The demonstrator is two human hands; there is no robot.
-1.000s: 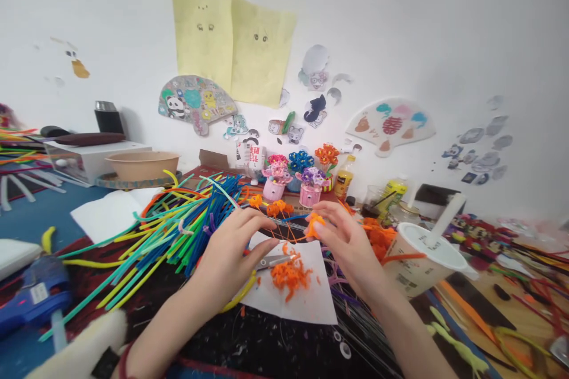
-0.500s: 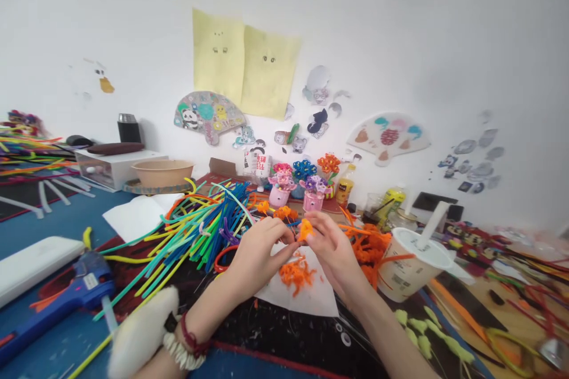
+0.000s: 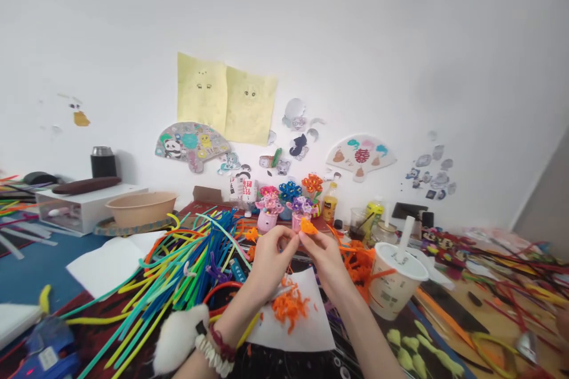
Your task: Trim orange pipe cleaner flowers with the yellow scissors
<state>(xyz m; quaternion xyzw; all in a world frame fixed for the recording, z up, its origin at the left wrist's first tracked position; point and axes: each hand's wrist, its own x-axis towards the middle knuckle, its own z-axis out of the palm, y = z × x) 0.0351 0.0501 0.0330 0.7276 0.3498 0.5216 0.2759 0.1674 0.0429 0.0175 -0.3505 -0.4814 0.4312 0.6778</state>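
Observation:
Between the fingertips of my right hand [image 3: 328, 257] is a small orange pipe-cleaner flower [image 3: 308, 226], standing above the thumb and forefinger. My left hand [image 3: 272, 260] is closed in a pinch right beside it, thumb and fingertips touching or nearly touching the right hand's. What the left fingertips grip is too small to make out. Under both hands lies a white sheet of paper [image 3: 306, 337], with a heap of orange fuzzy clippings [image 3: 288, 303] on it. More orange fuzzy pieces [image 3: 358, 266] lie right of my right hand.
A bundle of coloured pipe cleaners [image 3: 191, 266] spreads to the left, near a blue glue gun [image 3: 51, 355] and a white plush thing [image 3: 180, 337]. A paper cup [image 3: 393, 284] with a straw stands at right. Small flower pots [image 3: 267, 222] line the wall, near a juice bottle [image 3: 329, 204].
The camera view has tipped up and turned right, so the scene sits lower and further left. The orange flower has turned in my right fingertips, and both hands have come closer together.

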